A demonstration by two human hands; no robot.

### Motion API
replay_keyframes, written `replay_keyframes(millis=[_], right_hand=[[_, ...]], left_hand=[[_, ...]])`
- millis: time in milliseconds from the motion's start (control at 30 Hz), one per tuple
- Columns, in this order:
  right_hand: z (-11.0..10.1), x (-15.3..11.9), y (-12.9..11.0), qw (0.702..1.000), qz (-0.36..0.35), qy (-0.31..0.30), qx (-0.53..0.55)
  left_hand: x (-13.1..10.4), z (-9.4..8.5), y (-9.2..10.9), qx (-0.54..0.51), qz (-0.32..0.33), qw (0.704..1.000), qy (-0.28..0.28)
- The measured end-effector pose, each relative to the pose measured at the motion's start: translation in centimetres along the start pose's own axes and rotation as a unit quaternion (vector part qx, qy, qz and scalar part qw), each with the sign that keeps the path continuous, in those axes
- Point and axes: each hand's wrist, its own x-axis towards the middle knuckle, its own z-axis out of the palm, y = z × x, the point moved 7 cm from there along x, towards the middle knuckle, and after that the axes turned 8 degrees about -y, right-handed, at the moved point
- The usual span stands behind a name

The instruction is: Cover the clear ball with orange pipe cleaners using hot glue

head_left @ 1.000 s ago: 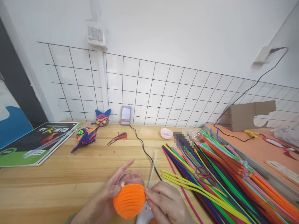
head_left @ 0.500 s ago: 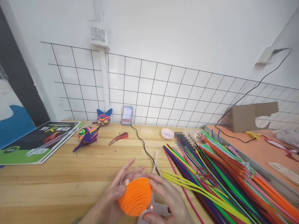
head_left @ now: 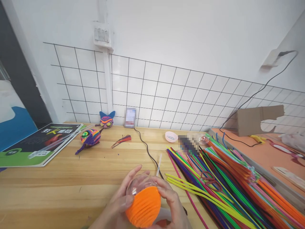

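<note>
Jointly, left hand (head_left: 120, 200) and right hand (head_left: 173, 198) grasp clear ball (head_left: 142, 183) — fingers half-curled round sides, touching orange covering (head_left: 144, 207).

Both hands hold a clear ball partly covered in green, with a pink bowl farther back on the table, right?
The covering is orange, not green, in the head view. Left hand and right hand hold the clear ball, and the pink bowl is farther back.
</note>
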Motion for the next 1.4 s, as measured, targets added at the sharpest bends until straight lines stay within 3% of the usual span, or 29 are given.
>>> replay_keyframes(millis=[200,400,533,700,1400], right_hand=[[0.8,-1.2,0.8,0.999,0.02,0.013,0.027],[0.3,-0.7,0.2,0.999,-0.028,0.004,-0.025],[-0.1,0.3,-0.6,0.989,-0.085,-0.049,-0.107],[-0.3,0.9,-1.0,0.969,-0.131,-0.072,-0.196],[1.0,0.7,-1.4,0.947,-0.136,-0.157,-0.247]], left_hand=[[0.3,-0.2,-0.2,0.006,-0.009,1.0,0.001],[-0.1,0.1,0.0,0.011,-0.024,0.999,-0.023],[0.2,-1.5,-0.3,0.074,-0.057,0.996,-0.009],[0.7,-3.0,0.2,0.164,-0.03,0.986,0.029],[0.5,-2.8,-0.1,0.221,-0.018,0.975,0.017]])
